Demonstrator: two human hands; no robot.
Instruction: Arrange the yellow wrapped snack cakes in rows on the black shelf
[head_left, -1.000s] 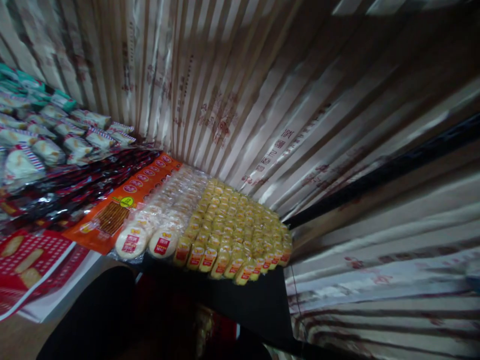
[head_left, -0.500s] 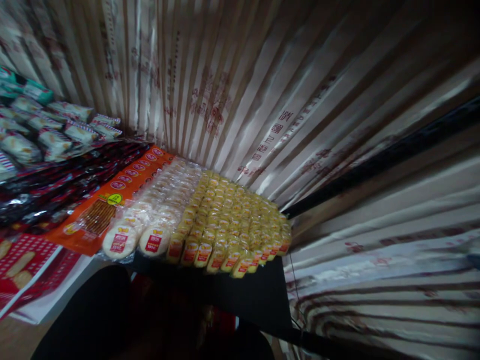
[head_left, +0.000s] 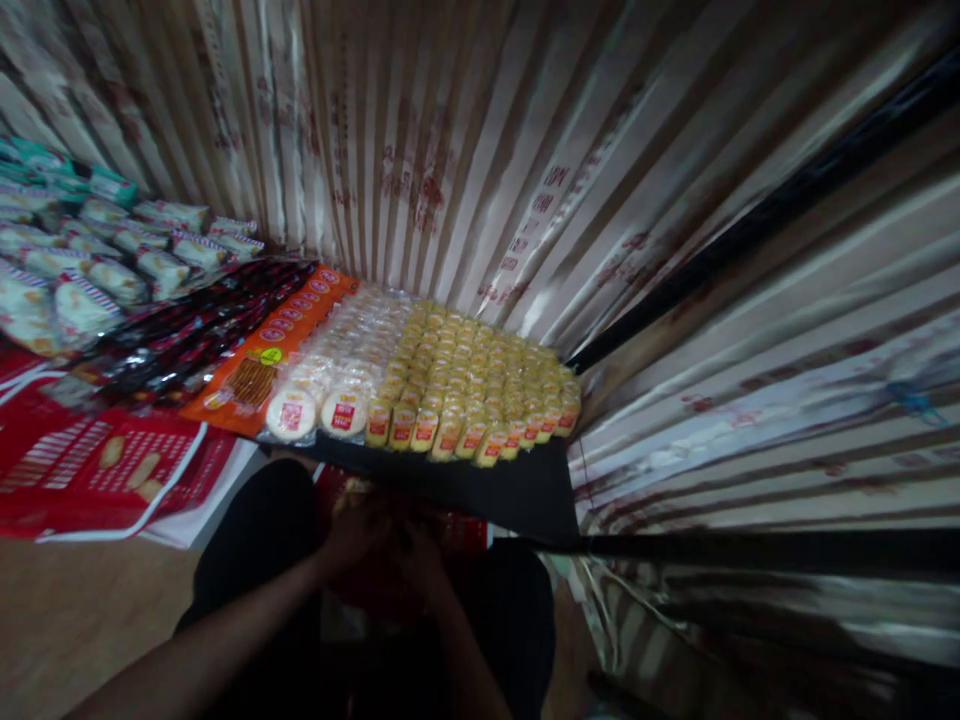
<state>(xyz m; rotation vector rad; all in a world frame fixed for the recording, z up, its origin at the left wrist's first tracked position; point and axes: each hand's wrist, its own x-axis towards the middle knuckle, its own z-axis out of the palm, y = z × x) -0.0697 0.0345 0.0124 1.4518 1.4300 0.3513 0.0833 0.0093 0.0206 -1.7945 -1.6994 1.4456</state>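
Note:
Between the knees, in deep shadow, my left hand [head_left: 358, 530] and my right hand [head_left: 421, 555] are close together over a dark red package or bag [head_left: 379, 590]. They seem to touch its upper part, but the fingers are too dark to make out. Just beyond them is the front edge of a black table [head_left: 517, 490]. Rows of small yellow-wrapped snack cakes [head_left: 480, 380] stand on it, with round white crackers in clear wrap [head_left: 345, 405] to their left. An orange snack pack [head_left: 255, 370] lies beside the crackers.
Dark shiny packets [head_left: 180, 340], white striped packets [head_left: 90, 300] and green packets [head_left: 112, 185] fill the table's left side. A red gift bag with a white handle [head_left: 97, 470] is at lower left. Pleated printed sheeting [head_left: 420, 150] and a black pole [head_left: 720, 240] enclose the back and right.
The view has tilted downward, so the table goods sit higher in the picture. My forearms and hands, earlier lost in darkness, now show between the knees.

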